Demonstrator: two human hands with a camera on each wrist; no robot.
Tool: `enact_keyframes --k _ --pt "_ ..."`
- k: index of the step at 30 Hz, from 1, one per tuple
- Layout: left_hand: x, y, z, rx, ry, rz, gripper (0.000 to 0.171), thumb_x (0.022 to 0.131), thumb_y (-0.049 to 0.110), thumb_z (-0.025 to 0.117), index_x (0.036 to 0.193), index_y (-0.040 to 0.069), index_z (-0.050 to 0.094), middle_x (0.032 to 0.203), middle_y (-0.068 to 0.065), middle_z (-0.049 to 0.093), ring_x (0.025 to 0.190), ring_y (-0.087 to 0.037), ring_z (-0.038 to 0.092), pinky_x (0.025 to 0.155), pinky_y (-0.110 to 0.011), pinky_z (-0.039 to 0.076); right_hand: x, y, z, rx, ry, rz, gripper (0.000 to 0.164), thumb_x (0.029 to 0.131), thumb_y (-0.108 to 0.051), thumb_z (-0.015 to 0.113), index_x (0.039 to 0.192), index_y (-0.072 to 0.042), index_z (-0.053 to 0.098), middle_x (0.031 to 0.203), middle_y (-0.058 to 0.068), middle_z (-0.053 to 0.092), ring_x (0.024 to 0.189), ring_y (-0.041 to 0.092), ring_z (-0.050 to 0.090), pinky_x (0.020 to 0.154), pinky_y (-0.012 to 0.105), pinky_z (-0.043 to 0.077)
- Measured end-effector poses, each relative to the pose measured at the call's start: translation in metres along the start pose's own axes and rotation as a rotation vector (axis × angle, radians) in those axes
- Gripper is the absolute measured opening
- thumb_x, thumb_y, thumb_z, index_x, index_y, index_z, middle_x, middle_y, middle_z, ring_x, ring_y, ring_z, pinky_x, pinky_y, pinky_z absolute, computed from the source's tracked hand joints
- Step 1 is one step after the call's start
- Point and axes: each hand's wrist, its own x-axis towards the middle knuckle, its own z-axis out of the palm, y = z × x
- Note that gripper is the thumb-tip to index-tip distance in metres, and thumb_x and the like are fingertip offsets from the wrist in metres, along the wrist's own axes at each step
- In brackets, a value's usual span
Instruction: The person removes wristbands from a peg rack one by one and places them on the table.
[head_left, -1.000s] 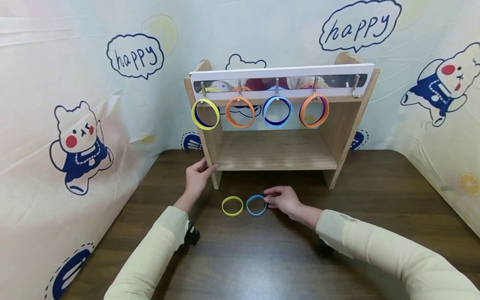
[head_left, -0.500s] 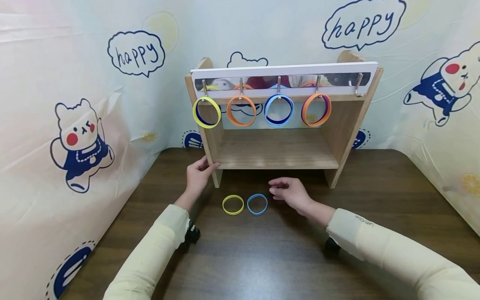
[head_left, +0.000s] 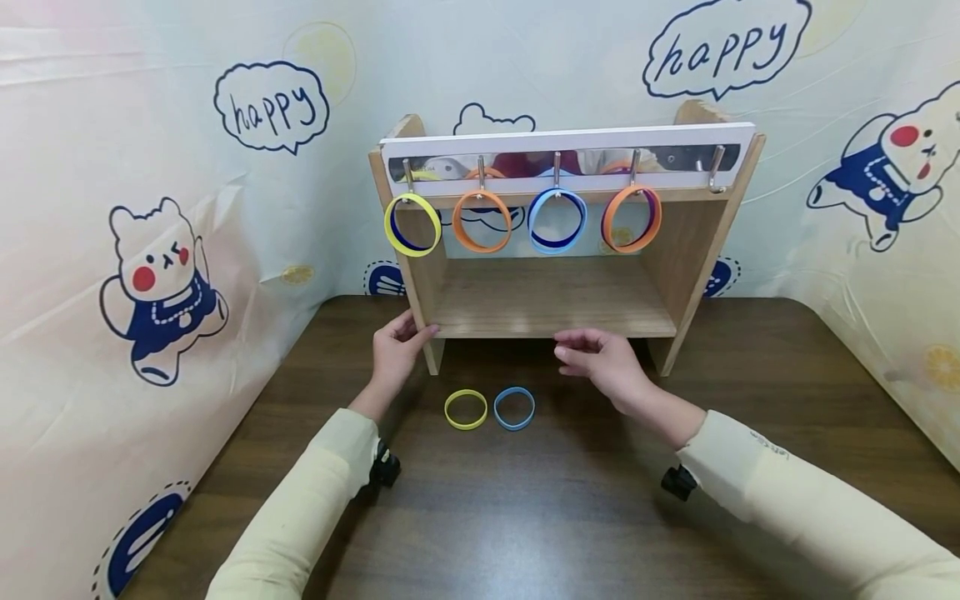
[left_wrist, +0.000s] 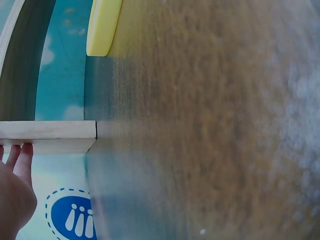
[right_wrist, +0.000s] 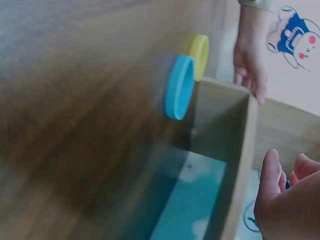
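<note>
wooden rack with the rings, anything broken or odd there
Nothing looks broken or spilled. Mild oddity: the far-right hook is bare while the other four hooks carry rings, and a yellow ring and a blue ring lie on the table.

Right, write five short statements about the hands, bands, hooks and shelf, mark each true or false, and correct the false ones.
1. The left hand holds the side of the wooden shelf. True.
2. The right hand grips an orange band. False: it holds nothing.
3. On the table, a yellow band lies beside a blue band. True.
4. Every hook carries a band. False: the rightmost hook is bare.
5. Another yellow band hangs from the leftmost hook. True.
</note>
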Motion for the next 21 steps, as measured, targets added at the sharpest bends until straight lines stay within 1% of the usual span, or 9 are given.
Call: enact_keyframes --k 4,6,8,9,12,14,17,19,21 --pt "0.001 0.001 -0.001 -0.011 -0.011 -0.003 0.048 0.083 0.009 0.079 0.127 -0.001 0.062 0.120 -0.021 0.064 0.109 -0.032 0.062 0.085 -0.033 0.054 -0.001 -0.012 -0.009 0.015 0.018 -0.021 0.037 0.093 -0.003 0.065 0.125 0.012 0.055 0.112 0.017 0.058 0.094 0.019 0.062 0.083 0.035 0.055" --pt "0.000 0.001 -0.001 -0.011 -0.014 0.000 0.048 0.083 0.008 0.078 0.128 -0.002 0.062 0.120 -0.022 0.064 0.109 -0.033 0.062 0.085 -0.034 0.054 -0.001 -0.017 -0.013 0.020 0.027 -0.040 0.038 0.094 -0.004 0.065 0.126 0.012 0.054 0.114 0.019 0.057 0.095 0.018 0.062 0.083 0.035 0.055" --pt "0.000 0.001 -0.001 -0.009 -0.015 -0.002 0.049 0.083 0.010 0.078 0.128 0.000 0.062 0.121 -0.021 0.064 0.109 -0.034 0.061 0.086 -0.035 0.053 -0.002 -0.022 -0.017 0.022 0.037 -0.063 0.037 0.094 -0.006 0.064 0.125 0.011 0.055 0.115 0.022 0.056 0.094 0.019 0.062 0.083 0.034 0.055" --pt "0.000 0.000 -0.001 -0.010 -0.015 -0.003 0.049 0.083 0.011 0.079 0.128 0.000 0.062 0.121 -0.021 0.064 0.109 -0.034 0.061 0.086 -0.036 0.053 -0.003 -0.025 -0.019 0.020 0.046 -0.073 0.036 0.094 -0.008 0.065 0.124 0.010 0.056 0.115 0.022 0.057 0.094 0.018 0.063 0.083 0.033 0.055" --pt "-0.001 0.000 -0.001 -0.005 -0.013 0.009 0.051 0.082 0.017 0.080 0.128 0.003 0.063 0.120 -0.018 0.065 0.109 -0.033 0.061 0.086 -0.036 0.053 -0.005 -0.034 -0.026 0.009 0.083 -0.105 0.032 0.094 -0.012 0.066 0.121 0.004 0.060 0.110 0.018 0.060 0.092 0.021 0.065 0.081 0.031 0.055" --pt "-0.001 -0.001 -0.001 0.003 -0.011 0.020 0.052 0.081 0.021 0.081 0.127 0.004 0.064 0.120 -0.017 0.065 0.108 -0.031 0.062 0.086 -0.035 0.053 -0.008 -0.041 -0.030 0.023 0.111 -0.124 0.029 0.093 -0.014 0.068 0.118 -0.001 0.063 0.104 0.013 0.062 0.090 0.021 0.067 0.080 0.030 0.055" --pt "-0.002 -0.002 -0.001 0.007 -0.010 0.042 0.052 0.082 0.024 0.081 0.127 0.005 0.064 0.118 -0.016 0.066 0.106 -0.029 0.063 0.084 -0.033 0.054 -0.011 -0.051 -0.037 0.085 0.145 -0.164 0.026 0.091 -0.015 0.069 0.114 -0.003 0.065 0.100 0.010 0.064 0.088 0.019 0.068 0.078 0.030 0.055" --pt "-0.002 -0.002 0.000 0.001 -0.006 0.050 0.051 0.082 0.023 0.081 0.127 0.005 0.065 0.117 -0.016 0.067 0.104 -0.027 0.064 0.083 -0.031 0.054 -0.012 -0.057 -0.041 0.136 0.162 -0.186 0.025 0.090 -0.014 0.070 0.112 -0.003 0.065 0.099 0.010 0.064 0.086 0.017 0.068 0.078 0.030 0.055" --pt "-0.002 -0.001 0.001 -0.005 -0.003 0.054 0.050 0.082 0.021 0.081 0.126 0.005 0.065 0.116 -0.016 0.067 0.103 -0.026 0.065 0.082 -0.030 0.055 -0.013 -0.063 -0.044 0.165 0.187 -0.203 0.026 0.090 -0.016 0.070 0.112 -0.003 0.065 0.098 0.010 0.065 0.085 0.016 0.068 0.077 0.030 0.056"
